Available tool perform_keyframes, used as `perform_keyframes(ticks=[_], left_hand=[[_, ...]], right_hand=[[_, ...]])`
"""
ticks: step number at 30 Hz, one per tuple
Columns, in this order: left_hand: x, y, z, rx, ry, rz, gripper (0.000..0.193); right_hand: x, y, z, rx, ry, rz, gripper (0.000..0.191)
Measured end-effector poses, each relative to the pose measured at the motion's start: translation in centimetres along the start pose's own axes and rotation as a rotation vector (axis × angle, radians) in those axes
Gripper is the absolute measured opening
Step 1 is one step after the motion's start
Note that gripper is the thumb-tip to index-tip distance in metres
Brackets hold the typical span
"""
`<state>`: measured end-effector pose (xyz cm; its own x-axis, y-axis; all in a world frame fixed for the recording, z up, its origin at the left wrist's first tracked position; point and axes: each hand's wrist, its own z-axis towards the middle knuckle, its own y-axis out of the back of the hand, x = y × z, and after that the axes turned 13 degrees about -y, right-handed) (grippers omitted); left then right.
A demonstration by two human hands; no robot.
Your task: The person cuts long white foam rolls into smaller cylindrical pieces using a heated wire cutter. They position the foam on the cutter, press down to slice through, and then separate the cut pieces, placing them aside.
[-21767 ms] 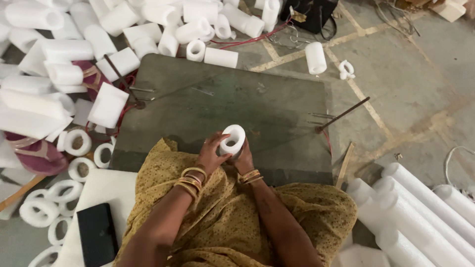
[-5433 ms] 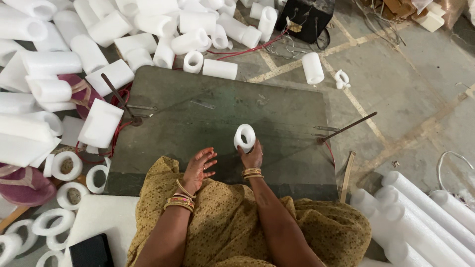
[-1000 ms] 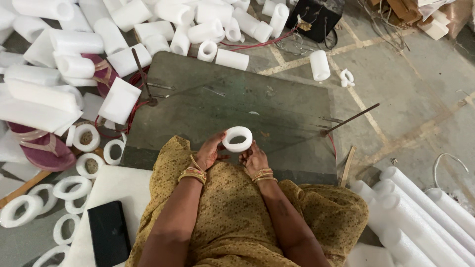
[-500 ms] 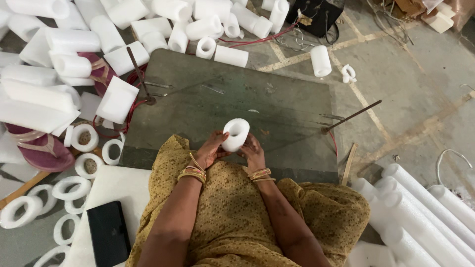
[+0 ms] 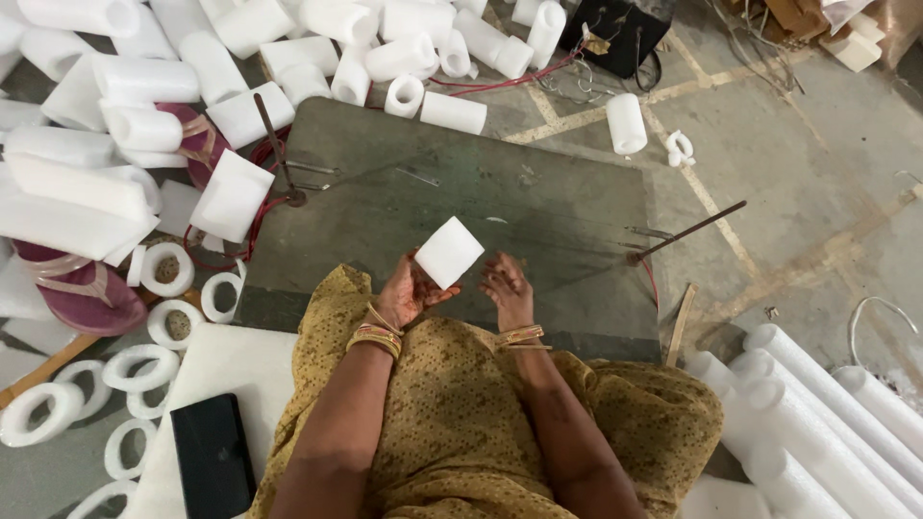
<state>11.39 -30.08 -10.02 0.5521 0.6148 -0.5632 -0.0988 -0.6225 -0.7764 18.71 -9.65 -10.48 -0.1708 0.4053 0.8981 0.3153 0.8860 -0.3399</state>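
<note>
Foam is lying everywhere in the head view, and one short white foam piece (image 5: pixel 447 252) is sitting between the two hands, above the near edge of the dark worktop (image 5: pixel 538 207). The left hand (image 5: pixel 409 291) is cupping it from about seven o'clock, fingers curled against its lower corner, so this grip is closing on the piece. The right hand (image 5: pixel 507 286) is lying at about four o'clock of the piece, fingers loosely spread and just beside it; I cannot tell whether it is touching. The piece is showing a flat, squarish face tilted like a diamond, and its long axis cannot be made out. The left hand is the nearer one. Foam rings (image 5: pixel 165 269) are lying at nine o'clock, foam tubes (image 5: pixel 827 404) at four o'clock, and a thin metal rod (image 5: pixel 685 234) is resting at three o'clock on the worktop.
</note>
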Motion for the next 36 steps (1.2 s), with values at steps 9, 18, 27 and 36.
perform_keyframes(ticks=[9, 18, 27, 36], left_hand=[[-0.7, 0.0, -0.6, -0.062, 0.088, 0.151, 0.071], [-1.4, 1.2, 0.5, -0.411, -0.058, 0.028, 0.047], [-1.1, 1.1, 0.8, -0.332, -0.03, 0.03, 0.05], [-1.6, 0.0, -1.2, -0.378, -0.015, 0.094, 0.042]], right_hand=[[3.2, -2.0, 2.9, -0.113, 0.129, -1.089, 0.038], [14.6, -1.3, 12.6, 0.287, 0.087, -1.761, 0.047], [21.4, -2.9, 9.4, 0.545, 0.288, -0.014, 0.057], [9.1, 13.3, -3.5, 0.251, 0.04, -1.274, 0.047]])
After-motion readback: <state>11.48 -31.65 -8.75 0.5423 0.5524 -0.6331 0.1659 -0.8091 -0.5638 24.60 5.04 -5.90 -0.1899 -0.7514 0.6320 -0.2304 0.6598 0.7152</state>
